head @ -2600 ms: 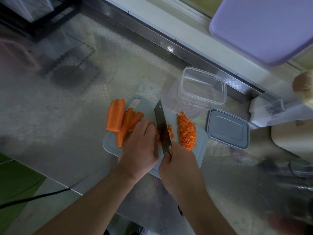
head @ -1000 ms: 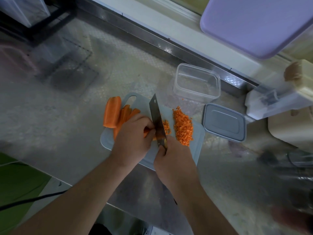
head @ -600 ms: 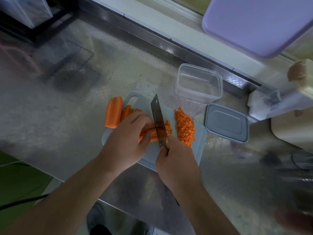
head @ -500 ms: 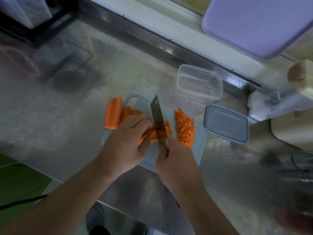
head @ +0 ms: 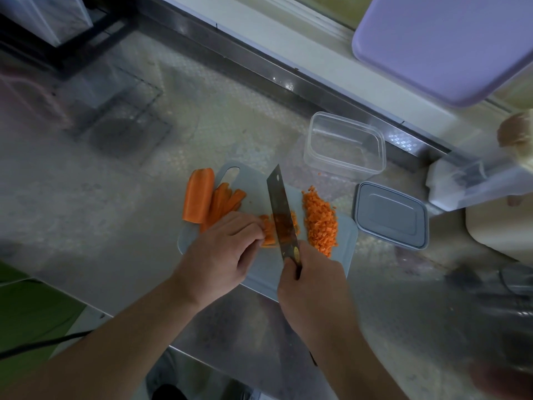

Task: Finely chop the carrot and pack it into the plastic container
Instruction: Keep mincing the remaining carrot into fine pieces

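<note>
A pale grey cutting board [head: 253,194] lies on the steel counter. On its left lie a thick carrot half [head: 198,199] and several carrot strips [head: 223,202]. My left hand [head: 220,255] grips a bundle of carrot sticks [head: 268,230] with curled fingers. My right hand [head: 313,287] holds the handle of a cleaver [head: 281,210], whose blade stands on the sticks right beside my left fingertips. A heap of finely chopped carrot [head: 320,220] sits to the right of the blade. The clear plastic container [head: 344,147] stands empty behind the board.
The container's grey lid [head: 390,215] lies right of the board. A lilac board [head: 444,44] leans at the back right above a white appliance [head: 473,180]. A cream-coloured object [head: 499,229] sits at the right edge. The counter's near edge runs just below my wrists.
The cleaver keeps chopping through the sticks, and more small pieces lie by the blade. My left hand has shifted slightly left along the sticks. The view moved a little.
</note>
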Available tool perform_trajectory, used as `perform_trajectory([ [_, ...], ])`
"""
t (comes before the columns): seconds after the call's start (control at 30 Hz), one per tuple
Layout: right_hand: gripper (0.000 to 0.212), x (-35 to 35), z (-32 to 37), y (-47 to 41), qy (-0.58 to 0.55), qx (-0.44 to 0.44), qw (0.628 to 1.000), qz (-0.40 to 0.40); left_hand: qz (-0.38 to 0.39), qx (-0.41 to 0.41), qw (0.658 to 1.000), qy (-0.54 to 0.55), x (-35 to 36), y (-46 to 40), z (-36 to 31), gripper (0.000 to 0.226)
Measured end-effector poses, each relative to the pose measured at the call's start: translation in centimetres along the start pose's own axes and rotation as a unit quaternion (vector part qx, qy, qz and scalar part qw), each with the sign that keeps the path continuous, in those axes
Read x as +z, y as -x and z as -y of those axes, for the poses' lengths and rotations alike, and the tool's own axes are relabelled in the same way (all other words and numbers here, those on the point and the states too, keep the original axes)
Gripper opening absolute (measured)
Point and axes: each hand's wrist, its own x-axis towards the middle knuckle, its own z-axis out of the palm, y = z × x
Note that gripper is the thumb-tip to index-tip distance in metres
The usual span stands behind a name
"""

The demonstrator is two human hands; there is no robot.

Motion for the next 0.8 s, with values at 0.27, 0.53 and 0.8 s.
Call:
perform_trajectory([
  [0.27,0.023,-0.8,0.8,0.7,0.006,0.000,1.000,0.013,-0.011,0.003,1.000,0.002,-0.1,-0.1,-0.1,0.001],
  [0.53,0.017,-0.1,1.8,0.3,0.067,0.027,0.995,0.065,-0.004,-0.002,1.000,0.003,-0.1,0.0,0.1,0.002],
  [0.8,0.019,1.3,1.4,0.8,0.024,0.029,0.999,0.012,-0.004,-0.011,1.000,0.012,-0.2,0.0,0.2,0.005],
])
